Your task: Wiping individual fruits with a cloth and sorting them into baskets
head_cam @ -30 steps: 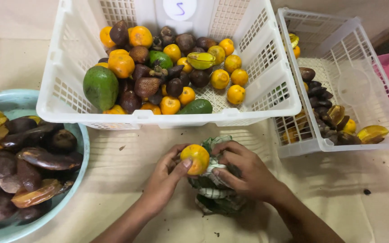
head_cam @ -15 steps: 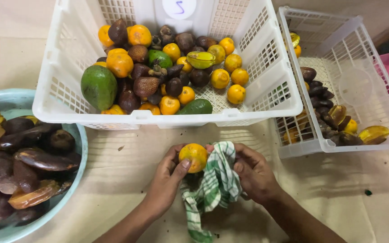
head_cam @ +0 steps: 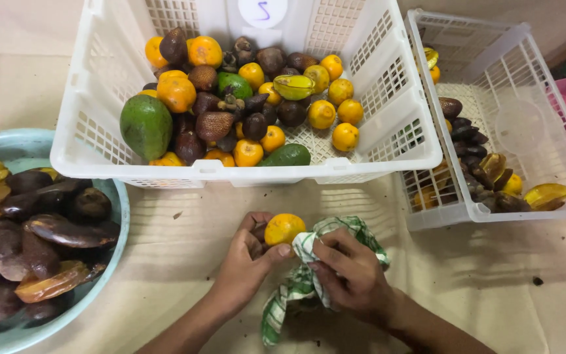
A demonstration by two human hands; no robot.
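Orange fruit point(head_cam: 284, 228) pinched up off the cloth-covered table point(head_cam: 185, 262) — checked cloth point(head_cam: 299, 282) right against it.

Left hand point(head_cam: 244, 269) pinches the fruit, fingers curled behind, thumb in front; right hand point(head_cam: 352, 275) bunches the cloth beside it, fingers folded in. Bare table lies between the fruit and the big white basket point(head_cam: 244, 172) beyond — its front rim near. Blue bowl point(head_cam: 118, 216) left of the fruit, second basket point(head_cam: 486, 211) to the right.
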